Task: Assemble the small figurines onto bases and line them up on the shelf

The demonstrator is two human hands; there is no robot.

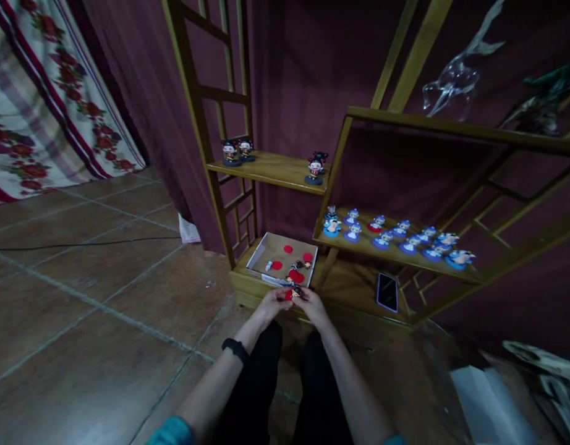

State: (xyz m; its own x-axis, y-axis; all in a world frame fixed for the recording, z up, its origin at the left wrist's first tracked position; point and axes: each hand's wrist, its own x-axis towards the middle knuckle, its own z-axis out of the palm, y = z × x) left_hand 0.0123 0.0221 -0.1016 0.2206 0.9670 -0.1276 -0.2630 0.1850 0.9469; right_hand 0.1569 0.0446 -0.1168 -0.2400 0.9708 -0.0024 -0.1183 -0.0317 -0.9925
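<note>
Figurine (296, 292) held before the lower shelf's (242, 285) front edge

The left hand (276, 299) pinches a red disc (289, 295), the right hand (310, 300) the figurine; likely light, stiff and smooth, best taken by the body. Dark on top, finer details too small to tell. Just beyond, the box (278, 247) holds similar pieces (297, 275)

Left hand (272, 303) pinches; right hand (311, 302) pinches beside it.
</note>
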